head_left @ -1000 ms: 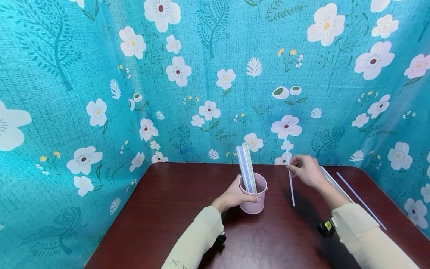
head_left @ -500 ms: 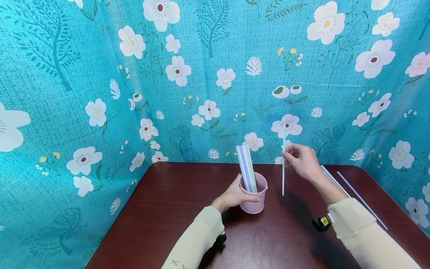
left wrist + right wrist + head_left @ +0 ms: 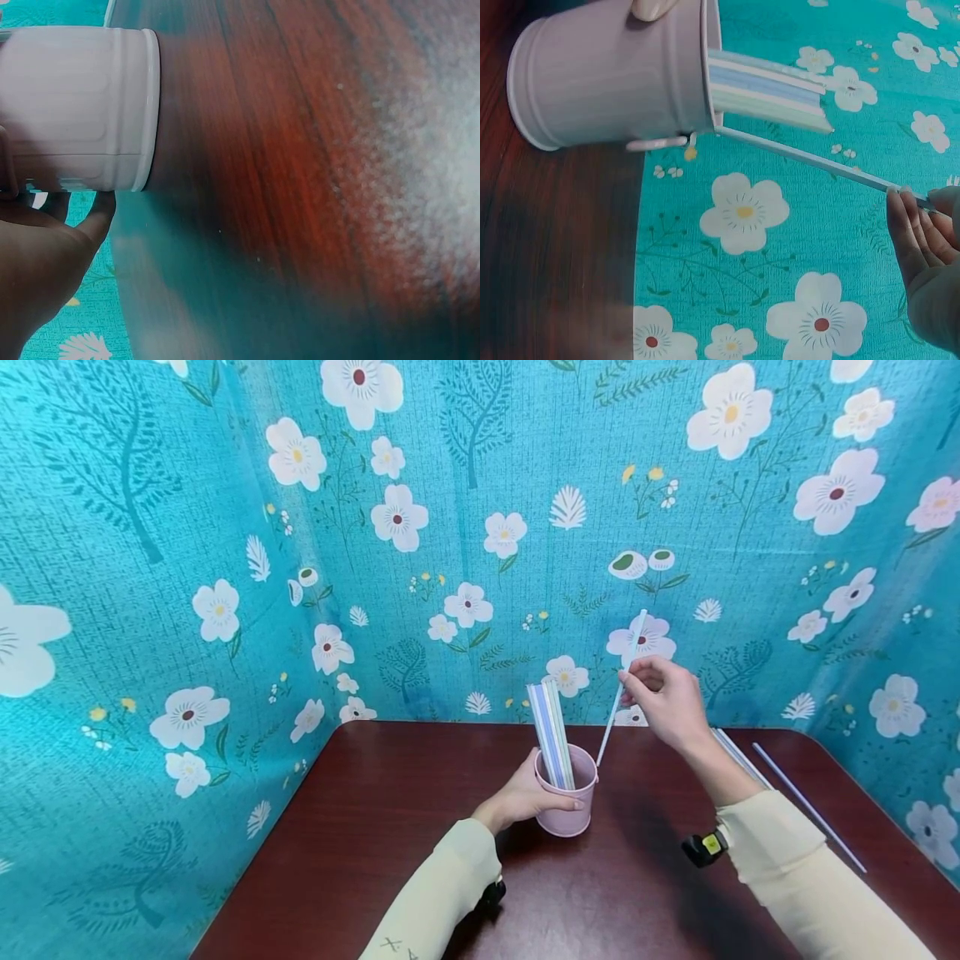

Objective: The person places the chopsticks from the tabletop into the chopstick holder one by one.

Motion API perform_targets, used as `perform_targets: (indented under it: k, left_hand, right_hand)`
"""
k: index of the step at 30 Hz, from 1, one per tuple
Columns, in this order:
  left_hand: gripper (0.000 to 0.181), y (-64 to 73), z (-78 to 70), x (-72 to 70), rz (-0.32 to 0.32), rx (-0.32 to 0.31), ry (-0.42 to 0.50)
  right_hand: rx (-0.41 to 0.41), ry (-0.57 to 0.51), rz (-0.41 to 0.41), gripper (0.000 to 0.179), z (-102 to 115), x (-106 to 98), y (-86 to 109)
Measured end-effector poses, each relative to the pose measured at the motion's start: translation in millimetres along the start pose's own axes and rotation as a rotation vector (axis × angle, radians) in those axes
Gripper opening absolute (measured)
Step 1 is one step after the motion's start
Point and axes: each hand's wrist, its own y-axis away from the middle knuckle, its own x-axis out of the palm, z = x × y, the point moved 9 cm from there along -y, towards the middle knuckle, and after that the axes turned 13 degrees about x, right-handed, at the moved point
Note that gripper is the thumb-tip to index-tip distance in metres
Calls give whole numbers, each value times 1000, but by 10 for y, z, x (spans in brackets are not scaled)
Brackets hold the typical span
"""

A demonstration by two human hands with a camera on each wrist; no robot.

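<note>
A small pink bucket (image 3: pixel 564 818) stands upright on the table. My left hand (image 3: pixel 517 795) grips its side, thumb across the front; in the left wrist view the fingers reach round behind the bucket (image 3: pixel 75 105). Several striped straws (image 3: pixel 550 735), blue, white and green, lean left inside it. Thumb and fingertips of my right hand (image 3: pixel 667 697) pinch a single pale blue straw (image 3: pixel 611 727) near its middle. This straw slants down to the left, its lower end at the bucket's right rim. The right wrist view shows the straw (image 3: pixel 802 157) meeting the rim; contact is unclear.
On the table's right side lie a purplish straw (image 3: pixel 810 807) and paler straws (image 3: pixel 741 756), partly hidden by my right arm. The dark red-brown table (image 3: pixel 390 810) backs onto a teal flowered curtain (image 3: pixel 465 527), which also runs along both sides.
My right hand has moved left and up with the pale blue straw, which has tilted from near upright so its lower end meets the bucket's rim. My left hand and the bucket stay still.
</note>
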Motion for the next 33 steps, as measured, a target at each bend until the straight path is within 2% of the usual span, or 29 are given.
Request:
perform_targets:
  k: [5,13,22,33]
  left_hand:
    - [81,6,6,1,2,-2,4]
    - [82,14,-1,6,1,-5,5]
    - [80,-6,8,2,-7,1,14]
    - [81,-15,23,8,-10,3,23]
  right_hand:
    - [-5,-32,10,23,8,72,24]
    - [-23,16,45,15,-127,251,65]
    - [-39,19,105,8,-232,456,139]
    - [-10,36,203,7,-344,685,203]
